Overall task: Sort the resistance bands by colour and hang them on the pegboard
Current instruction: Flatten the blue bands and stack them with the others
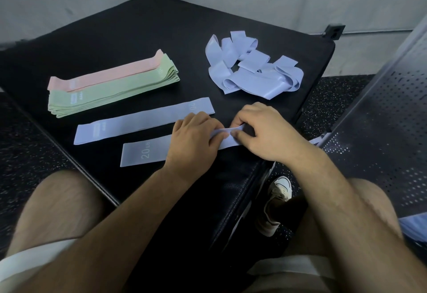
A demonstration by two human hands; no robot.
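A lavender band marked "20 LB" (145, 153) lies flat near the front of the black padded box (138, 36). My left hand (196, 137) lies on its middle and pinches the right end. My right hand (261, 131) pinches that same right end, which is lifted and creased. A second lavender band (129, 125) lies flat just behind. A tangled heap of lavender bands (249, 70) sits at the back right. At the left, a stack of green bands (111, 94) lies beside pink bands (104, 77).
A perforated metal pegboard panel (379, 135) leans at the right, close to the box's edge. A speckled rubber floor (23, 154) surrounds the box. My knees and one white shoe (275, 202) are below the front edge. A grey wall stands behind.
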